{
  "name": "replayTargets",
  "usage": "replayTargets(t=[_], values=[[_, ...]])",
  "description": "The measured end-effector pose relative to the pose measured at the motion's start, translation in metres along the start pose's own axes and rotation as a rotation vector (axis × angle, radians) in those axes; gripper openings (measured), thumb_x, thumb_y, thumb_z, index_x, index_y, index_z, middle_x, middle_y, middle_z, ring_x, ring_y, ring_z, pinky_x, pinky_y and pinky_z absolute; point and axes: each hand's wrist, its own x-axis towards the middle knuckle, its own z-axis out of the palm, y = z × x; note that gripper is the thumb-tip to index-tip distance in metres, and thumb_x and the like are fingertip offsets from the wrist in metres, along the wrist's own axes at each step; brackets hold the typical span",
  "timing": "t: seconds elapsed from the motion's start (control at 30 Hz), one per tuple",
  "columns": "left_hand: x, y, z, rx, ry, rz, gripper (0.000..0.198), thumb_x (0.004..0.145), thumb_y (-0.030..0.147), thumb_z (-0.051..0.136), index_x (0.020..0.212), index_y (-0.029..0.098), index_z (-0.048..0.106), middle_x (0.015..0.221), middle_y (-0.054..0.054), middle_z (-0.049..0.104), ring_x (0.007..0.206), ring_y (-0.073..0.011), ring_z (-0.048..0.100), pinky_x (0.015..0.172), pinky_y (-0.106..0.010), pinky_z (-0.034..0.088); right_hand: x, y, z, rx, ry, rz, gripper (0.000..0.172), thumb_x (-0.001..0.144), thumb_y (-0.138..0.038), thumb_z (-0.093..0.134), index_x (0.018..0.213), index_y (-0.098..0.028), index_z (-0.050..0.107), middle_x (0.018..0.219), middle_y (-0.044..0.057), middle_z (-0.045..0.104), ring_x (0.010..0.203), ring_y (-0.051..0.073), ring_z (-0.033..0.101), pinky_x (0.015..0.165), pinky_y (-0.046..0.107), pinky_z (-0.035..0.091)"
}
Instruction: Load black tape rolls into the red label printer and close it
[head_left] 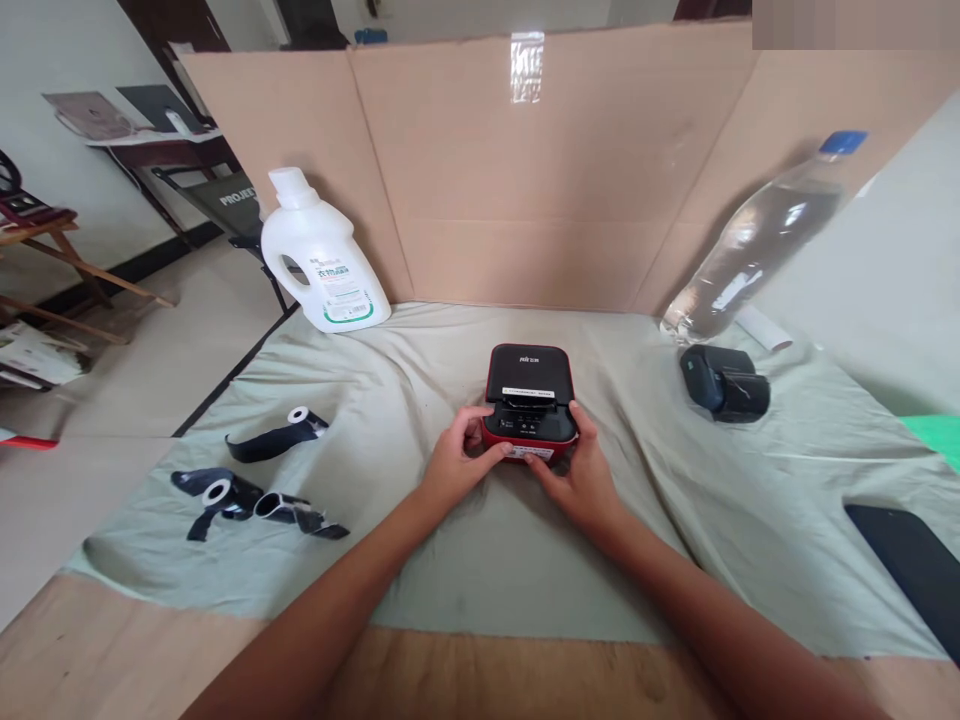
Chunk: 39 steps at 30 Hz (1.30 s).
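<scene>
A small black and red label printer [529,372] rests on the pale green cloth in front of me. Its black lid is down, and a strip of white label shows at the slot across its middle. My left hand [466,448] grips the near left corner, with the thumb on the front face and the fingers along the side. On the near right corner, my right hand [574,465] holds it the same way, thumb at the front and index finger up the side. Both hands are closed around the printer's body.
Several black ribbon rolls [240,497] lie on the cloth [480,560] at left. A white detergent bottle [330,255] and a large clear bottle [765,240] stand before the cardboard panel [555,180]. At right are a black device [724,383], a paper tube [763,328] and a phone [904,565].
</scene>
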Motion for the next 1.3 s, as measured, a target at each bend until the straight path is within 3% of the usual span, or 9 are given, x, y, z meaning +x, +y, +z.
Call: replayTargets(t=[0.13,0.27,0.7,0.77,0.93,1.0,1.1,1.2,1.3], values=[[-0.001,0.0,-0.002,-0.026,-0.037,-0.052,0.048,0.085,0.044,0.072,0.124,0.023,0.053,0.068,0.008,0.046,0.062,-0.0107,0.045,0.061,-0.022,0.038,0.0,-0.001,0.0,0.007,-0.009,-0.004,0.091,0.088,-0.043,0.068,0.156,-0.019,0.014,0.145,0.021,0.048,0.133,0.033,0.051,0.105,0.055,0.049],[-0.002,0.0,-0.004,0.012,-0.039,-0.015,0.049,0.087,0.042,0.07,0.128,0.022,0.053,0.064,0.009,0.034,0.058,-0.0102,0.036,0.06,-0.023,0.033,0.0,0.0,0.001,-0.008,0.001,-0.009,0.091,0.088,-0.044,0.068,0.156,-0.018,0.014,0.145,0.022,0.047,0.133,0.034,0.051,0.105,0.056,0.049],[-0.006,0.0,-0.005,0.08,-0.015,0.106,0.052,0.09,0.042,0.065,0.137,0.022,0.054,0.072,0.005,0.047,0.068,-0.013,0.049,0.069,-0.026,0.044,0.001,0.0,0.0,0.022,0.009,-0.007,0.084,0.087,-0.047,0.068,0.152,-0.02,0.022,0.146,0.019,0.046,0.132,0.033,0.052,0.106,0.056,0.049],[-0.006,0.0,-0.005,0.079,-0.012,0.107,0.053,0.09,0.042,0.065,0.137,0.021,0.054,0.071,0.005,0.048,0.067,-0.0129,0.048,0.069,-0.026,0.044,0.002,-0.002,-0.004,0.058,0.022,-0.021,0.078,0.088,-0.046,0.065,0.15,-0.02,0.027,0.144,0.019,0.047,0.133,0.032,0.051,0.106,0.055,0.048],[-0.004,0.002,-0.005,0.062,-0.024,0.114,0.053,0.089,0.04,0.065,0.137,0.02,0.054,0.071,0.005,0.048,0.066,-0.0127,0.047,0.069,-0.027,0.044,0.033,-0.008,-0.027,0.175,0.07,-0.008,0.037,0.099,-0.04,0.044,0.129,-0.022,0.053,0.139,0.014,0.055,0.122,0.026,0.057,0.092,0.043,0.054],[-0.004,0.002,-0.005,0.064,-0.024,0.115,0.053,0.089,0.04,0.065,0.137,0.02,0.055,0.071,0.005,0.048,0.067,-0.0129,0.047,0.069,-0.027,0.044,0.061,-0.007,-0.035,0.112,-0.021,-0.012,0.031,0.097,-0.038,0.047,0.119,-0.023,0.062,0.122,0.011,0.067,0.106,0.025,0.063,0.085,0.04,0.055],[-0.004,0.003,-0.005,0.072,-0.028,0.102,0.054,0.088,0.041,0.066,0.137,0.021,0.055,0.072,0.005,0.048,0.068,-0.0134,0.048,0.068,-0.026,0.043,0.111,-0.007,-0.035,-0.076,-0.317,-0.106,0.023,0.092,-0.027,0.053,0.106,-0.024,0.07,0.101,0.007,0.075,0.094,0.025,0.066,0.084,0.04,0.054],[-0.004,0.004,-0.006,0.073,-0.04,0.112,0.056,0.088,0.042,0.066,0.139,0.022,0.054,0.071,0.005,0.048,0.067,-0.0135,0.047,0.068,-0.026,0.042,0.154,-0.011,-0.021,-0.288,-0.588,-0.152,0.025,0.082,-0.012,0.056,0.097,-0.022,0.075,0.098,0.008,0.077,0.088,0.024,0.069,0.081,0.037,0.053],[-0.004,0.005,-0.007,0.068,-0.062,0.121,0.058,0.088,0.044,0.066,0.14,0.022,0.054,0.07,0.005,0.047,0.066,-0.0131,0.045,0.068,-0.026,0.042,0.176,-0.023,-0.002,-0.407,-0.791,-0.096,0.015,0.072,-0.012,0.067,0.08,-0.02,0.075,0.077,0.007,0.075,0.065,0.021,0.067,0.064,0.032,0.051]])
